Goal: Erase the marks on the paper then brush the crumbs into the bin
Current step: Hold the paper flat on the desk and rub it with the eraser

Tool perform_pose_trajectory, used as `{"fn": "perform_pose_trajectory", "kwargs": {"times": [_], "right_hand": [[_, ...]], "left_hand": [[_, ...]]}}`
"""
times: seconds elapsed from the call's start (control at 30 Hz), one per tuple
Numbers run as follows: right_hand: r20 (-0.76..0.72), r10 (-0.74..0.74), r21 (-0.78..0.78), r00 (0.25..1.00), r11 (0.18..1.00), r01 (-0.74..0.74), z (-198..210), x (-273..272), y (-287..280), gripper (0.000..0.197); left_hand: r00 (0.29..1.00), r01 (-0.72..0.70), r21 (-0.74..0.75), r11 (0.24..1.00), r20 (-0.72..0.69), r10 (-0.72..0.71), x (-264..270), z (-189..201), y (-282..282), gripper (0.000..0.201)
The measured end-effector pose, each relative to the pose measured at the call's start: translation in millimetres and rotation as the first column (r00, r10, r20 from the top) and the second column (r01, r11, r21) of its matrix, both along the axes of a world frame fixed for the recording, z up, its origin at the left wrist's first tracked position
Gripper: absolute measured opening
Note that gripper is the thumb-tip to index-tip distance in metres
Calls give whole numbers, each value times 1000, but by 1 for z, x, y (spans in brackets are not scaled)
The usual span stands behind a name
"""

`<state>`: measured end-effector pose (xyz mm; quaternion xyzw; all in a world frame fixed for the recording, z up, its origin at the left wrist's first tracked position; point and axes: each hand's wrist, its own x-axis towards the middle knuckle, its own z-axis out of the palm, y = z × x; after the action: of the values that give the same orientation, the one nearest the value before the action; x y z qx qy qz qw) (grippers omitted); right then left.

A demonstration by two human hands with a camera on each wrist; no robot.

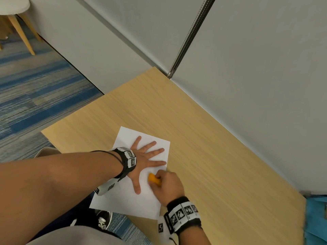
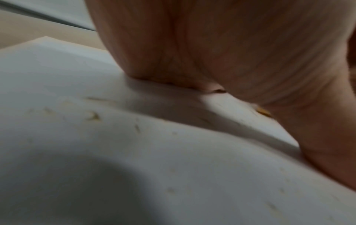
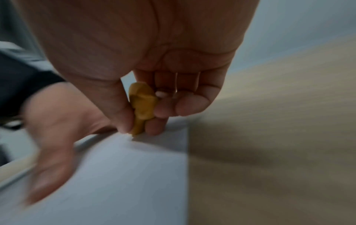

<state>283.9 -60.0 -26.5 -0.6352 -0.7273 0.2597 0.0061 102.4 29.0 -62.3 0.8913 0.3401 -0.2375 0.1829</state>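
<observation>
A white sheet of paper (image 1: 127,200) lies near the front left corner of the wooden table (image 1: 203,138). My left hand (image 1: 146,160) presses flat on it with fingers spread. My right hand (image 1: 166,186) pinches a yellow-orange eraser (image 1: 154,179) between thumb and fingers, its tip touching the paper beside the left thumb. In the right wrist view the eraser (image 3: 142,105) stands on the paper (image 3: 125,175) close to its right edge. The left wrist view shows small yellowish crumbs (image 2: 93,116) scattered on the paper (image 2: 173,167) under the palm (image 2: 212,53).
A grey wall panel (image 1: 247,68) borders the table's far side. Blue carpet (image 1: 35,94) and a chair's wooden legs (image 1: 21,30) lie to the left. Something blue (image 1: 316,220) sits past the table's right corner; I cannot tell what it is. A shoe (image 1: 102,220) shows below the table's edge.
</observation>
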Motion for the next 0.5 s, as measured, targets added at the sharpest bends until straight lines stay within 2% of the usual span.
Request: {"fn": "perform_pose_trajectory", "kwargs": {"times": [0.1,0.13,0.2,0.3,0.33,0.4,0.5], "right_hand": [[-29,-252,32,967,967,253,2,20,21,30],[-44,-284,46,958,957,286,2,21,22,29],[-62,-214,34,975,976,216,2,6,14,25],[5,60,10,998,998,-60,0,-20,-13,26],[21,90,10,996,996,-90,0,-21,-16,28],[-3,4,-5,1000,1000,-4,1,-10,-6,28],[-63,-258,11,964,966,259,3,12,16,26]], "left_hand": [[1000,-16,-10,1000,-9,16,1,1,-1,151],[1000,-16,-9,1000,-10,16,1,1,-1,152],[1000,-13,-12,1000,-6,13,2,1,0,151],[1000,-7,-5,1000,6,7,0,-1,0,150],[1000,-3,6,1000,8,3,-1,-2,-1,150],[1000,-2,20,1000,5,2,-1,-3,-1,151],[1000,-11,-7,1000,-9,11,2,1,-1,152]]}}
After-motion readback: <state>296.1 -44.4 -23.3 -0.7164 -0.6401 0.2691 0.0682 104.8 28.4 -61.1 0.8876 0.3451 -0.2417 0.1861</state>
